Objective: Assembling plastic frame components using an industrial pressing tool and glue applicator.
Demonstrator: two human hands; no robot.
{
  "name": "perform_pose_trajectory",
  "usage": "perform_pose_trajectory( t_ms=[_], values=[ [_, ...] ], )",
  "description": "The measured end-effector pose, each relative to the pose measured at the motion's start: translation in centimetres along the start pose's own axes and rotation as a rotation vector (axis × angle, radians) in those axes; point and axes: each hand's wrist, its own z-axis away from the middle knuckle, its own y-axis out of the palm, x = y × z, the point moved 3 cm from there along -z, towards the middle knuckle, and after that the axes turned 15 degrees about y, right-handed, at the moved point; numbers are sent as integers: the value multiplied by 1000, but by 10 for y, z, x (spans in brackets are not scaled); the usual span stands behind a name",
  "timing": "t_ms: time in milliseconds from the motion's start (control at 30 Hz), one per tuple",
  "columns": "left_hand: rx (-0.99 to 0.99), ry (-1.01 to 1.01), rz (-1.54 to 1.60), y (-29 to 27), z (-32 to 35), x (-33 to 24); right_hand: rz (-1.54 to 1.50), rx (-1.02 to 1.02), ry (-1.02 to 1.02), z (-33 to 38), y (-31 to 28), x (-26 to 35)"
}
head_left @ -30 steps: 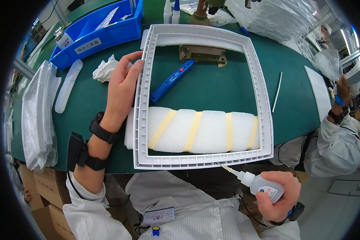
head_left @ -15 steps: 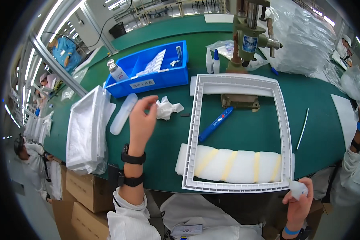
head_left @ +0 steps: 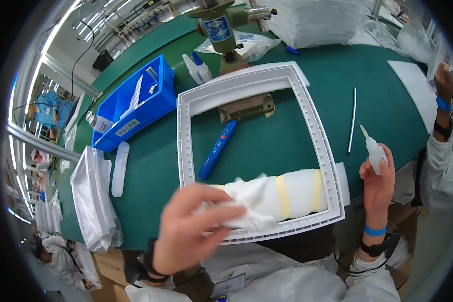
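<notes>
"What are the fingers doing?"

"On the left hand (head_left: 194, 226) they're closing around a crumpled white cloth (head_left: 251, 204). On the right hand (head_left: 379, 183) they're gripping a small bottle (head_left: 376, 156), its nozzle (head_left: 363, 132) pointing upward."

"What's just changed?"

"The left hand was hovering bare while the cloth was lying on the table (head_left: 267, 146); now it's holding the cloth over the near rail of the white frame (head_left: 308, 126). The bottle was sitting right by the near right corner; now it's staying well apart, off to the right."

"Meaning?"

"Cloth, not nozzle, is being brought to the frame, I'd judge. I can't tell whether it's touching the rail."

"And farther out?"

"The frame is lying over white padding (head_left: 299, 191) with yellow strips. A blue pen-shaped tool (head_left: 217, 151) is resting inside its opening, and a blue bin (head_left: 156, 109) is standing beyond its left side."
</notes>
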Motion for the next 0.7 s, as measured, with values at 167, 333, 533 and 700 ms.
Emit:
perform_pose_trajectory(
  t_ms=[167,333,533,700],
  values=[
    [110,-2,14,29,17,-24,41,11,-72,-1,2,-6],
    [176,116,-68,43,29,-27,26,20,-66,-3,-4,-8],
    [142,171,-61,50,35,-28,24,20,-86,-1,-5,-8],
    [101,163,-38,51,39,-25,27,18,-90,-2,-4,-9]
  ],
)
